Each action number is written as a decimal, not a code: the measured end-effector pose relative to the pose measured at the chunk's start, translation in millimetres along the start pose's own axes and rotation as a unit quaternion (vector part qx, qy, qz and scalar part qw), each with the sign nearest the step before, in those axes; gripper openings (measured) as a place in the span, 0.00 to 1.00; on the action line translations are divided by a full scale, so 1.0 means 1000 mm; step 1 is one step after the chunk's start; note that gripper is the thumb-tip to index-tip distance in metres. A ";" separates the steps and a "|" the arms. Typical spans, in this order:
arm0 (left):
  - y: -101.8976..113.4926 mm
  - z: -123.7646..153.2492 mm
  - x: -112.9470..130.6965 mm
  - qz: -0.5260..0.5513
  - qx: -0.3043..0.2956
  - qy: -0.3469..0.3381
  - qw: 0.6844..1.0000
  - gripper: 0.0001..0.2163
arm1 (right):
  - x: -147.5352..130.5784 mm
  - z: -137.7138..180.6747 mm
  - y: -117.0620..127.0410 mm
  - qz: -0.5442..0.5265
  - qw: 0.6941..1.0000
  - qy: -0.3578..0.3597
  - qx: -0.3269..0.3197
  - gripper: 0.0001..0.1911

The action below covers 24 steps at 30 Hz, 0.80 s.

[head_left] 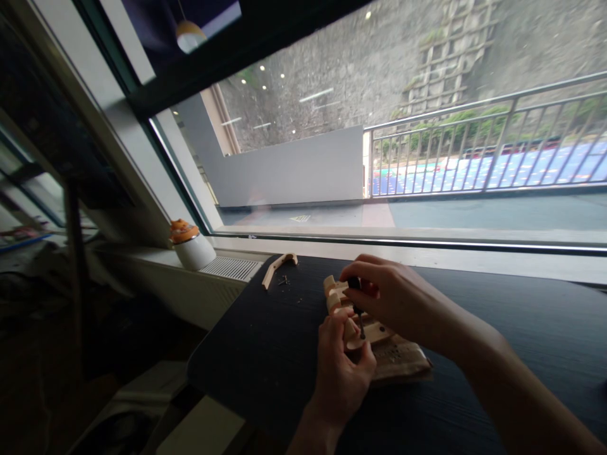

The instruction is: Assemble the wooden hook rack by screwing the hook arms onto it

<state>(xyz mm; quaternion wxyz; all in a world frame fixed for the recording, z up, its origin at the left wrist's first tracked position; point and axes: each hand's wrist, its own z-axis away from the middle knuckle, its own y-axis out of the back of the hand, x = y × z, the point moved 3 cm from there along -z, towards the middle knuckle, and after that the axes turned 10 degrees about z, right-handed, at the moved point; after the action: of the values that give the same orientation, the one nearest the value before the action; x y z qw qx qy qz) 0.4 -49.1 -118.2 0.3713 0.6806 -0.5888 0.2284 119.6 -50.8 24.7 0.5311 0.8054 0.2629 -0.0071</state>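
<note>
Right hand (396, 297) closed round screwdriver (360, 321), shaft upright, tip on wooden assembly (378, 333); left hand (342, 370) clamps it from near side.

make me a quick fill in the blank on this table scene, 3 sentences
1. The right hand holds a small ____ tip-down on the wooden model, which the left hand grips.
2. The white jar on the sill has an ____ lid.
3. A loose curved wooden piece lies on the table to the ____ of the model.

Missing words: screwdriver; orange; left
</note>
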 end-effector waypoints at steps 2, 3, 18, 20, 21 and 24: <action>0.000 0.000 0.001 -0.005 -0.004 0.005 1.000 0.23 | -0.001 0.001 0.001 -0.012 1.000 0.009 -0.012 0.11; 0.000 0.000 0.001 -0.003 -0.003 0.005 1.000 0.23 | 0.000 0.001 0.003 -0.017 1.000 0.012 -0.017 0.13; -0.001 0.000 -0.001 0.003 0.005 -0.007 1.000 0.25 | 0.006 0.000 0.004 0.026 1.000 -0.007 0.006 0.10; -0.001 0.000 -0.001 0.005 0.007 -0.010 1.000 0.25 | 0.004 0.001 0.004 0.017 1.000 0.007 -0.010 0.11; -0.001 0.000 -0.001 0.008 0.006 -0.010 1.000 0.25 | 0.004 0.002 0.004 0.013 1.000 0.010 -0.016 0.12; 0.000 -0.001 0.001 0.015 -0.002 0.002 1.000 0.24 | 0.006 0.003 0.005 0.013 1.000 0.011 -0.019 0.16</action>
<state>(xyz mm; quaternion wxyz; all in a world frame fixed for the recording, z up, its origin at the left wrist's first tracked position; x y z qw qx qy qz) 1.0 -49.3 -116.8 0.3707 0.6705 -0.5985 0.2343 128.2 -52.5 26.1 0.5437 0.7985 0.2582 0.0142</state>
